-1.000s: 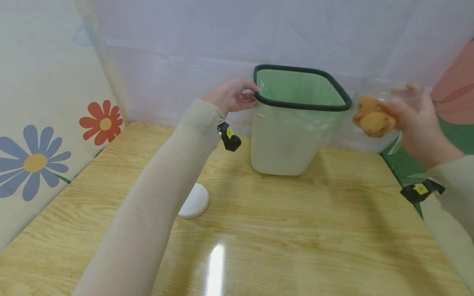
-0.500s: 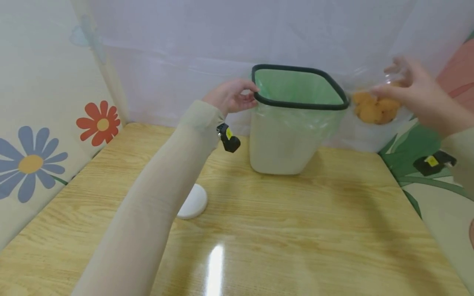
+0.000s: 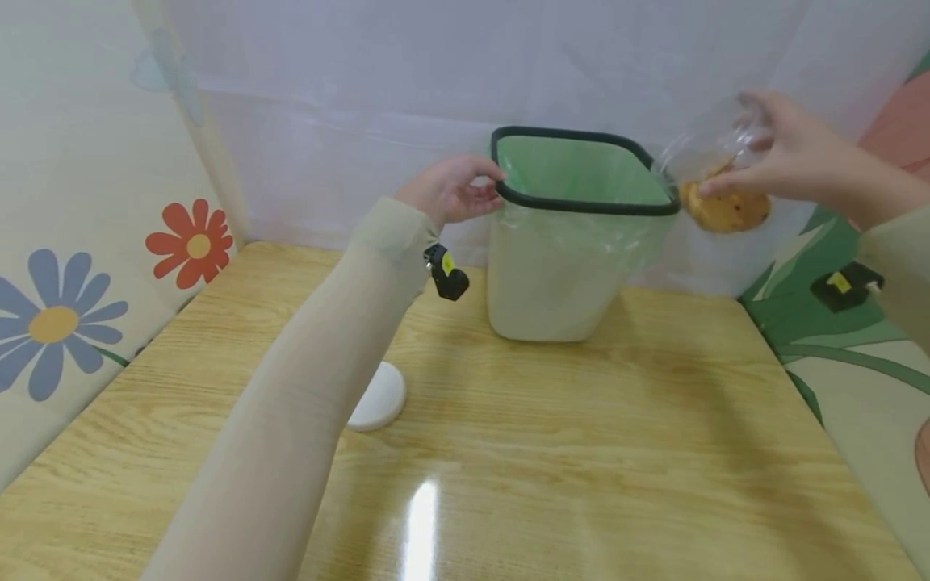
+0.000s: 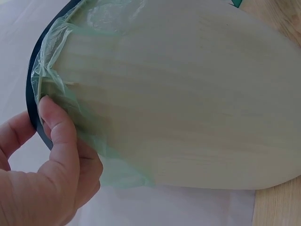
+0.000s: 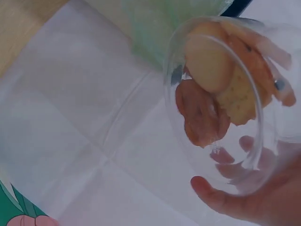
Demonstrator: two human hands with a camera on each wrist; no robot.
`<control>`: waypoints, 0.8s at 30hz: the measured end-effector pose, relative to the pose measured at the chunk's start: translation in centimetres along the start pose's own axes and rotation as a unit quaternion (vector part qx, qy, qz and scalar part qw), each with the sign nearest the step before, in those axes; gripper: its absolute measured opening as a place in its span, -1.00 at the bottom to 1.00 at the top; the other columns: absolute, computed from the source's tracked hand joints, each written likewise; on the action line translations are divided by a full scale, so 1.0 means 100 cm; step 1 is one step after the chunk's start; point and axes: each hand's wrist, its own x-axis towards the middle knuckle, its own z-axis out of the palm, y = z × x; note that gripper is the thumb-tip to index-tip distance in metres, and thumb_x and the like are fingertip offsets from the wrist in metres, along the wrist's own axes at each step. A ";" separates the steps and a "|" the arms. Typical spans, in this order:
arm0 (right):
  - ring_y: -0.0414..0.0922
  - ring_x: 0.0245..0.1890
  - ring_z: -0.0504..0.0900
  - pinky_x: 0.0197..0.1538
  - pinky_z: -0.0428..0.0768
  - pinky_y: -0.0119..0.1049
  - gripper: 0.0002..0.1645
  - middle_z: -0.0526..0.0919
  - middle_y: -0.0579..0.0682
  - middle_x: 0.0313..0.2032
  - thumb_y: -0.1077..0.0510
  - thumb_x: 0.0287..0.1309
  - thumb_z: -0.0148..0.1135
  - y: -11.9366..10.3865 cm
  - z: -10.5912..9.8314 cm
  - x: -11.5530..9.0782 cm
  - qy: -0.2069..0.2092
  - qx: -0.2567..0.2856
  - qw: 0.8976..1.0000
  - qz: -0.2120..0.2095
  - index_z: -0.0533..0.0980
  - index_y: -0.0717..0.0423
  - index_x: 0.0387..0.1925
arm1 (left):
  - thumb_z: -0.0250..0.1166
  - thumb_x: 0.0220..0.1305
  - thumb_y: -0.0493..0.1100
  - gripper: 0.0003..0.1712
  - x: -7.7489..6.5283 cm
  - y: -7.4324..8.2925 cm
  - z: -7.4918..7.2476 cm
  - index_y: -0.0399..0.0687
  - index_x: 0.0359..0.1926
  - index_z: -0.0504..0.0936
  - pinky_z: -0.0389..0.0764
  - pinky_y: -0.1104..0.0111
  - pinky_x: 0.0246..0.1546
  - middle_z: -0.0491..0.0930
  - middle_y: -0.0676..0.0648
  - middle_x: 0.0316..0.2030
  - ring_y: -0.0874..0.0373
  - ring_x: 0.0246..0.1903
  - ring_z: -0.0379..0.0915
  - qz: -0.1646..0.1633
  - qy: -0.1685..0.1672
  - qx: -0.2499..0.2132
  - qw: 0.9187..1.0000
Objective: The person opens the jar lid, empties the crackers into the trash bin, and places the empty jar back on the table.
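Note:
A pale trash can with a dark green rim and a green plastic liner stands toward the back. My left hand pinches the rim's left corner; the left wrist view puts the thumb and fingers on either side of it. Beside the rim's right corner, my right hand grips a clear jar, tilted with its mouth toward the can. Brown and yellow cookies are inside the jar, some hidden behind others. A white round lid lies on the table, partly behind my left forearm.
The wooden table meets a wall hung with pale sheeting just behind the can. Flower-printed wall coverings bound the left and right sides.
My right hand has risen and turned, tilting the jar and bringing its mouth up to the can's right rim. My left hand has kept its hold on the rim.

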 end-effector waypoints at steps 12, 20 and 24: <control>0.53 0.23 0.10 0.08 0.17 0.51 0.43 0.01 0.57 0.33 0.03 -0.08 0.55 -0.013 0.004 0.004 0.019 -0.096 0.994 -0.051 -0.29 0.28 0.50 | 0.17 0.28 -0.47 -0.52 -0.001 -0.005 0.001 -0.05 0.16 0.39 0.63 0.40 -0.19 0.43 -0.12 -0.30 0.14 -0.34 0.42 0.019 -0.007 -0.001 1.000; 0.47 0.13 0.24 0.08 0.28 0.42 0.47 0.20 0.53 0.22 -0.19 -0.13 0.53 -0.025 0.015 0.007 0.066 -0.247 0.965 -0.062 -0.22 0.31 0.49 | 0.18 0.29 -0.46 -0.37 -0.002 -0.005 -0.001 0.06 0.30 0.30 0.55 0.36 0.02 0.42 -0.12 -0.28 0.13 -0.35 0.41 0.025 -0.007 -0.008 1.000; 0.47 0.13 0.22 0.03 0.28 0.46 0.48 0.22 0.51 0.20 -0.25 -0.15 0.51 -0.027 0.019 0.007 0.072 -0.291 0.952 -0.062 -0.21 0.27 0.50 | 0.18 0.29 -0.46 -0.38 -0.002 -0.006 -0.002 0.02 0.30 0.29 0.55 0.35 0.03 0.42 -0.12 -0.26 0.13 -0.31 0.43 0.035 -0.009 -0.003 0.999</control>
